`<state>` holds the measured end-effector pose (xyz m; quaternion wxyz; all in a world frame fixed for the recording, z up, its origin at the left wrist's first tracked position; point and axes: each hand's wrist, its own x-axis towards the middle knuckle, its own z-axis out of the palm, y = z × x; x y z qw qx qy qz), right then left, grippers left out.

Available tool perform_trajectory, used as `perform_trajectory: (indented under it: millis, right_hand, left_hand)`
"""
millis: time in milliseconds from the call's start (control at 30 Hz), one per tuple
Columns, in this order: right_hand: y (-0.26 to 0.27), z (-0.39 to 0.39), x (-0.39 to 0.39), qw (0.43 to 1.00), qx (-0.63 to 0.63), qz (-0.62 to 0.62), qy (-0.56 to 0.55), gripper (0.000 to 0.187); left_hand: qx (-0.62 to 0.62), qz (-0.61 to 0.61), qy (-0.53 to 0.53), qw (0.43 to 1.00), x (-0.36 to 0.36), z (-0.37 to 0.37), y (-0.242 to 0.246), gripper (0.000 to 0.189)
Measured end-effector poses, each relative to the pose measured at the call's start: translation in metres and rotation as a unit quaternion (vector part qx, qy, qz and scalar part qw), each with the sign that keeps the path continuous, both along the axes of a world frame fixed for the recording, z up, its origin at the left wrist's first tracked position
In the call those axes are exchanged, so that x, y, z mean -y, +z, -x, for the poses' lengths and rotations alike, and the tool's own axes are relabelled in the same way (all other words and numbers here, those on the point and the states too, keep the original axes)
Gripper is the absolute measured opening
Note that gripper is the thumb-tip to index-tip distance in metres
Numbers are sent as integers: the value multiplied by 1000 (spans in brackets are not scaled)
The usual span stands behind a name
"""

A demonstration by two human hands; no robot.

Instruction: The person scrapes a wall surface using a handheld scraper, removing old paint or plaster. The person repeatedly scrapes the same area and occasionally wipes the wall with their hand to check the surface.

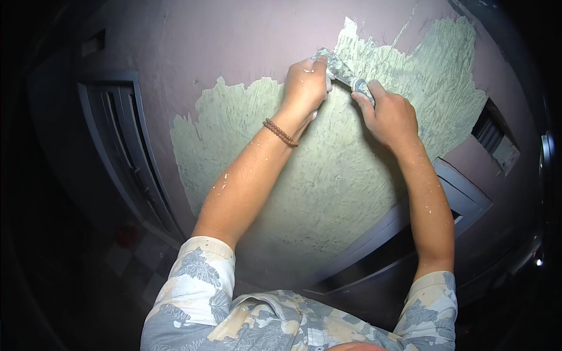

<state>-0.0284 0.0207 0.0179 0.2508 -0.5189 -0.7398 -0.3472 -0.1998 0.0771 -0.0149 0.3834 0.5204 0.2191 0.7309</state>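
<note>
In front of me stands a wall whose pinkish paint (228,39) is gone over a broad, jagged-edged patch, where a rough pale green layer (325,184) shows. My right hand (393,114) grips the rounded handle of a scraper (343,72), thumb and forefinger around it. The metal blade is smeared with whitish residue and points up and left. My left hand (306,83) is at the blade's far end, thumb on its face and fingers behind, partly hidden. White flecks dot both hands and forearms, and a brown bead bracelet (281,131) circles my left wrist.
A dark panelled door (127,145) in a pale frame stands at the left, with a checkered floor (136,267) and a blurred red thing (126,237) below it. At the right are a small barred opening (489,127) and a pale-framed door or window (465,193).
</note>
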Motion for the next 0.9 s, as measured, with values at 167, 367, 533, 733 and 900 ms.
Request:
perform_trajectory:
  millis: [167, 367, 533, 733, 900]
  right_hand:
    - [2, 6, 11, 994, 19, 100, -32, 37]
    - [24, 7, 3, 998, -29, -45, 21, 43]
    - [22, 10, 12, 992, -6, 116, -55, 41]
    - [37, 10, 8, 999, -40, 24, -10, 41]
    - [23, -6, 1, 998, -8, 58, -16, 40]
  left_hand:
    - [-37, 120, -26, 992, 9, 1, 1, 39]
    - [-20, 9, 7, 1000, -5, 2, 24, 33]
    - [-39, 45, 10, 998, -1, 0, 22, 33]
    - [3, -3, -18, 1000, -1, 1, 44, 33]
    - [-52, 84, 0, 995, -14, -1, 22, 35]
